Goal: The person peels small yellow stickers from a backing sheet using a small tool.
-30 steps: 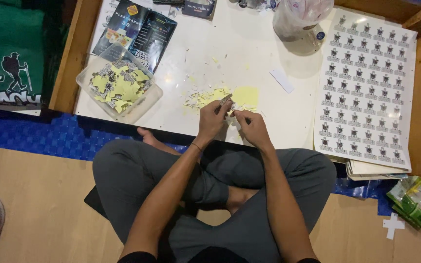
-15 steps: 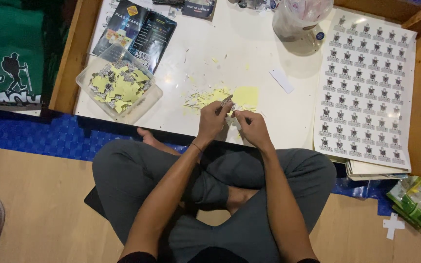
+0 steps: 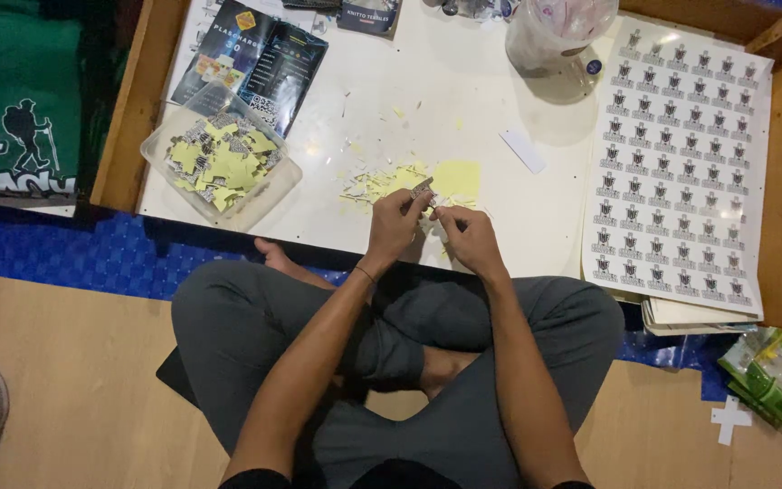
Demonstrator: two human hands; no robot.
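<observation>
Head view: left hand [image 3: 394,222] and right hand [image 3: 466,237] each pinch small sticker [image 3: 423,192], grip closed. Clear tub [image 3: 221,163] part-filled with peeled pieces; sticker sheet [image 3: 676,163] on surface [image 3: 463,100] looks uncut, so much left.

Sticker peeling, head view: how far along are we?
Done: a clear tub holds a heap of small stickers with yellow backing, and yellow scraps litter the white tabletop. In hand: the left hand and right hand pinch one small sticker between them. Left: the sticker sheet looks full, and more sheets seem stacked under it. Probably early to midway.
</observation>
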